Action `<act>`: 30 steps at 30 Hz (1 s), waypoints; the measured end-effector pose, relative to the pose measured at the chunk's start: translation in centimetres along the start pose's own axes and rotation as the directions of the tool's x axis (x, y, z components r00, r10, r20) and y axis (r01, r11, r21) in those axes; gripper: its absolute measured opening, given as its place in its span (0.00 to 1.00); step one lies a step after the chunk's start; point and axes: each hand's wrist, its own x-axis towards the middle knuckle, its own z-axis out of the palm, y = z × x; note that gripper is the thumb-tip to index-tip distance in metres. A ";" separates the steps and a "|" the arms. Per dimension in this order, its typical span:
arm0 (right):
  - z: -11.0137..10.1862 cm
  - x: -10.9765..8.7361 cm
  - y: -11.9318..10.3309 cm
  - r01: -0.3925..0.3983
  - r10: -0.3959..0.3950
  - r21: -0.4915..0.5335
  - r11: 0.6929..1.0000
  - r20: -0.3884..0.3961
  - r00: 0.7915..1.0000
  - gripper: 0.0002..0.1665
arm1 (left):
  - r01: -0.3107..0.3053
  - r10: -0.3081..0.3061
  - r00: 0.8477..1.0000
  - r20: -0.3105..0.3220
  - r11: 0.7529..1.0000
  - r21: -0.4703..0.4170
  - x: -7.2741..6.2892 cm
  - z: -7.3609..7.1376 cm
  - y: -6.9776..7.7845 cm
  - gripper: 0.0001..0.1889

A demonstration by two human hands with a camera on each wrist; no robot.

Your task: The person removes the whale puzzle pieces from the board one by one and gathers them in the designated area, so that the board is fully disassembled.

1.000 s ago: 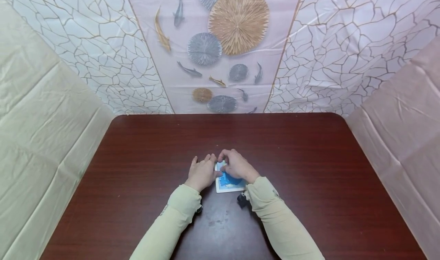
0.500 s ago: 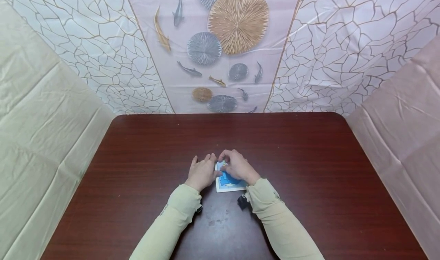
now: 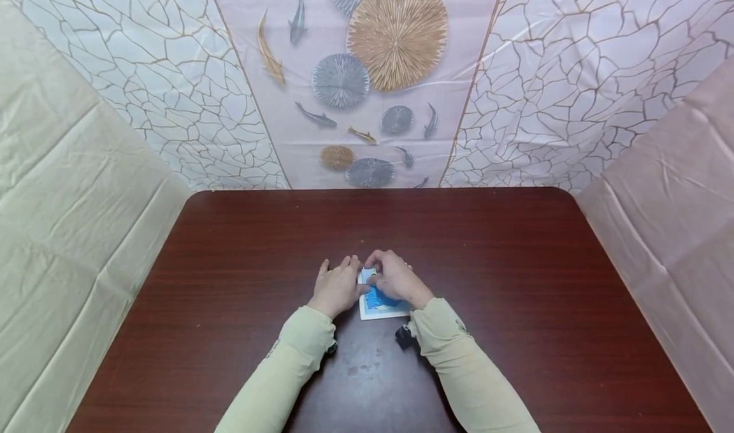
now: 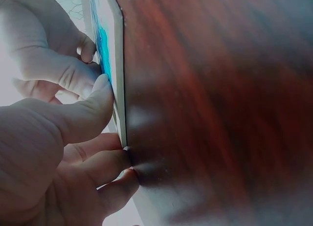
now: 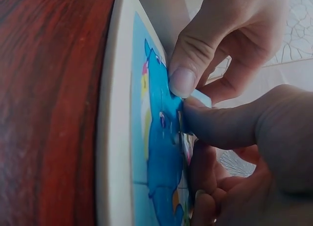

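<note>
1. The puzzle board (image 5: 116, 138) lies on the table (image 3: 258, 248).
2. The left hand (image 3: 337, 288) lies at the board's left edge; the right hand (image 3: 398, 277), above its right side.
3. A backdrop (image 3: 367, 118) stands behind the table.

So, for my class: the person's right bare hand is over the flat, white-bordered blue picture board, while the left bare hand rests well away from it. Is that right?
Not quite, the left bare hand isn't away from the flat picture board: the head view shows it at the board's left edge, partly over it. The right bare hand is over the board.
</note>
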 end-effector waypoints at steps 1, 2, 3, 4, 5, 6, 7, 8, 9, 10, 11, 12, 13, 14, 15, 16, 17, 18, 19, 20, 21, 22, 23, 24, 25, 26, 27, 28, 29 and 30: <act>0.0 -0.1 0.0 0.006 -0.006 0.011 1.000 -0.001 1.000 0.10 | 0.000 0.000 1.000 0.001 1.000 -0.003 0.0 0.0 0.0 0.38; 0.1 -0.1 0.1 0.010 -0.010 0.021 1.000 -0.003 1.000 0.10 | 0.001 -0.001 1.000 0.003 1.000 -0.004 -0.1 0.0 0.0 0.38; 0.1 -0.2 0.1 0.013 -0.013 0.031 0.999 -0.006 1.000 0.10 | 0.002 -0.002 1.000 0.005 1.000 -0.005 -0.1 0.0 0.0 0.38; 0.2 -0.3 0.2 0.014 -0.014 0.040 0.999 -0.007 1.000 0.10 | 0.003 -0.003 1.000 0.006 1.000 -0.006 -0.2 0.1 -0.1 0.38; 0.2 -0.4 0.2 0.014 -0.013 0.052 0.999 -0.008 1.000 0.10 | 0.005 -0.005 1.000 0.006 1.000 -0.008 -0.2 0.1 -0.1 0.38; 0.2 -0.4 0.2 0.014 -0.014 0.068 0.998 -0.006 1.000 0.10 | 0.005 -0.005 1.000 0.008 1.000 -0.008 -0.2 0.1 -0.1 0.38; 0.2 -0.5 0.3 0.013 -0.013 0.085 0.996 -0.004 1.000 0.11 | 0.005 -0.005 1.000 0.009 1.000 -0.008 -0.3 0.1 -0.1 0.38; 0.2 -0.6 0.4 0.012 -0.012 0.105 0.994 -0.002 1.000 0.11 | 0.005 -0.005 1.000 0.010 1.000 -0.008 -0.3 0.1 -0.1 0.38; 0.2 -0.6 0.5 0.012 -0.012 0.132 0.991 -0.001 1.000 0.11 | 0.003 -0.003 1.000 0.012 1.000 -0.014 -0.3 0.1 -0.1 0.37; 0.1 -0.7 0.6 0.016 -0.015 0.160 0.987 -0.004 1.000 0.12 | 0.001 0.000 1.000 0.011 1.000 -0.021 -0.3 0.0 -0.1 0.37; 0.1 -0.7 0.7 0.021 -0.020 0.191 0.981 -0.008 1.000 0.12 | -0.003 0.003 1.000 0.010 1.000 -0.025 -0.3 0.0 -0.1 0.36; 0.0 -0.7 0.8 0.027 -0.025 0.221 0.975 -0.013 1.000 0.12 | -0.007 0.007 1.000 0.009 1.000 -0.030 -0.3 0.0 -0.1 0.36; 0.0 -0.7 0.9 0.032 -0.028 0.245 0.969 -0.020 0.999 0.11 | -0.011 0.011 1.000 0.006 0.999 -0.036 -0.3 0.0 -0.1 0.36; -0.1 -0.6 1.0 0.034 -0.028 0.271 0.962 -0.026 0.999 0.11 | -0.013 0.014 1.000 0.006 0.999 -0.042 -0.3 0.0 -0.1 0.36; -0.1 -0.6 1.1 0.035 -0.026 0.297 0.954 -0.032 0.999 0.10 | -0.016 0.016 1.000 0.003 0.999 -0.046 -0.3 0.0 -0.1 0.37; -0.2 -0.6 1.2 0.032 -0.021 0.319 0.947 -0.040 0.999 0.09 | -0.018 0.018 1.000 -0.001 0.999 -0.045 -0.3 0.0 -0.1 0.37; -0.2 -0.5 1.3 0.027 -0.012 0.342 0.939 -0.046 0.999 0.09 | -0.019 0.019 1.000 -0.001 0.999 -0.041 -0.3 0.0 0.0 0.38; -0.2 -0.5 1.5 0.020 -0.001 0.366 0.931 -0.053 0.999 0.09 | -0.019 0.018 1.000 -0.002 0.999 -0.041 -0.3 0.0 0.0 0.38; -0.3 -0.5 1.6 0.008 0.015 0.404 0.915 -0.053 0.998 0.09 | -0.019 0.018 1.000 -0.005 0.999 -0.038 -0.3 0.0 0.0 0.39; -0.4 -0.5 1.7 -0.002 0.030 0.445 0.895 -0.054 0.998 0.09 | -0.017 0.017 1.000 -0.008 0.999 -0.035 -0.2 0.0 0.1 0.39; -0.5 -0.6 1.8 -0.008 0.040 0.479 0.878 -0.057 0.998 0.10 | -0.017 0.016 1.000 -0.011 0.999 -0.033 -0.3 0.1 0.1 0.39; -0.7 -0.6 1.9 -0.012 0.049 0.510 0.860 -0.058 0.997 0.10 | -0.016 0.015 1.000 -0.014 0.999 -0.030 -0.3 0.1 0.1 0.39; -0.8 -0.7 2.1 -0.011 0.051 0.537 0.844 -0.059 0.997 0.11 | -0.014 0.013 1.000 -0.016 1.000 -0.029 -0.3 0.1 0.2 0.39; -1.1 -0.7 2.2 -0.010 0.053 0.560 0.828 -0.061 0.997 0.11 | -0.012 0.012 1.000 -0.018 1.000 -0.027 -0.3 0.1 0.2 0.39; -1.4 -0.9 2.4 -0.011 0.055 0.577 0.817 -0.059 0.997 0.12 | -0.010 0.010 1.000 -0.017 1.000 -0.025 -0.3 0.1 0.2 0.39; -1.7 -1.0 2.5 -0.003 0.053 0.568 0.823 -0.072 0.996 0.12 | -0.008 0.008 1.000 -0.015 1.000 -0.026 -0.3 0.2 0.2 0.39; -2.1 -1.1 2.7 0.004 0.048 0.555 0.832 -0.080 0.996 0.12 | -0.006 0.006 1.000 -0.009 1.000 -0.027 -0.3 0.1 0.3 0.39; -2.6 -1.3 2.9 0.012 0.043 0.544 0.839 -0.089 0.995 0.12 | -0.005 0.004 1.000 -0.005 1.000 -0.030 -0.3 0.1 0.3 0.40; -3.2 -1.5 3.1 0.024 0.035 0.523 0.852 -0.104 0.994 0.11 | -0.005 0.005 1.000 -0.001 0.999 -0.033 -0.3 0.1 0.3 0.40; -3.9 -1.7 3.3 0.030 0.033 0.496 0.868 -0.118 0.992 0.11 | -0.005 0.006 1.000 0.000 0.999 -0.038 -0.3 0.1 0.3 0.40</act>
